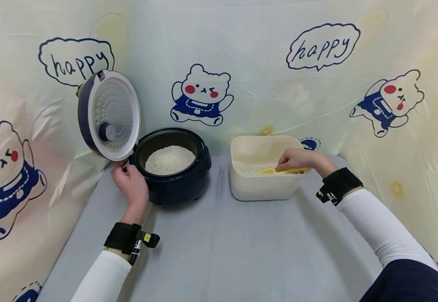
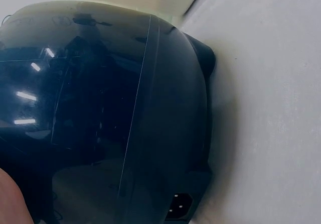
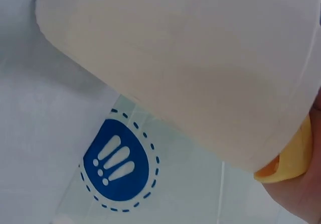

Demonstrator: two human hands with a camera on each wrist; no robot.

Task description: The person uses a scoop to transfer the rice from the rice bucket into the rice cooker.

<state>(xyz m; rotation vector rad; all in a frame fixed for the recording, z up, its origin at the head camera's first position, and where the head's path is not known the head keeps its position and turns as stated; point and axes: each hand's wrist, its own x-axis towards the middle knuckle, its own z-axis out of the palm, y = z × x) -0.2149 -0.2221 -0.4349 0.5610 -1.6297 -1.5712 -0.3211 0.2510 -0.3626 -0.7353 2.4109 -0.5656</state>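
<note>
A dark blue rice cooker stands with its lid raised at the left, and white rice lies in its pot. My left hand pinches the lid's lower edge beside the hinge; the lid partly hides its fingertips. To the right is a cream bin holding more rice. Inside its rim, my right hand grips a yellow scoop, whose handle end shows past the bin's rim in the right wrist view.
A grey cloth covers the table. Behind and at both sides hangs a pale curtain printed with bears, close to the cooker and bin. The cooker's power socket faces out with no cord in it.
</note>
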